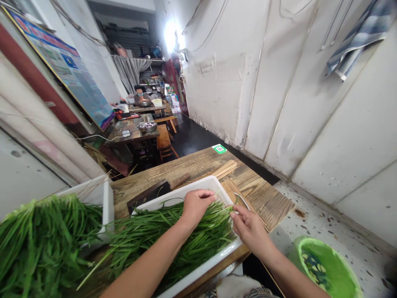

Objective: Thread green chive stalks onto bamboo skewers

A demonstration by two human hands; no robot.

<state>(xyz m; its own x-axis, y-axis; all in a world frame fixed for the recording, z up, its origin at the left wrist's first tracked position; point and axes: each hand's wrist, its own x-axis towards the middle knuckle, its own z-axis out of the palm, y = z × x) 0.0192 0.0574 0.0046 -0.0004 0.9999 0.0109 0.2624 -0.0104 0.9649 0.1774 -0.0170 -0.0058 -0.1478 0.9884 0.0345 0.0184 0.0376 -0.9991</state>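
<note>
A long heap of garlic chives (173, 223) lies in a white plastic tray (214, 182) on the wooden table, pale stem ends to the right. Above those stem ends, my left hand (197, 205) is closed in a pinch, with a thin pale chive tip showing past its fingers. My right hand (249, 227), at the tray's right rim, also pinches a bit of green chive between thumb and fingers. Whether both hands hold the same stalk is unclear. The tray's near left part is hidden by my left forearm.
Beyond the tray lies a cleaver (149, 196). Bundles of thin wooden skewers (225, 169) rest on the table (192, 165). A second white bin (108, 203) at left overflows with chives. A green bucket (341, 269) stands on the floor at right. A person (141, 96) sits farther back.
</note>
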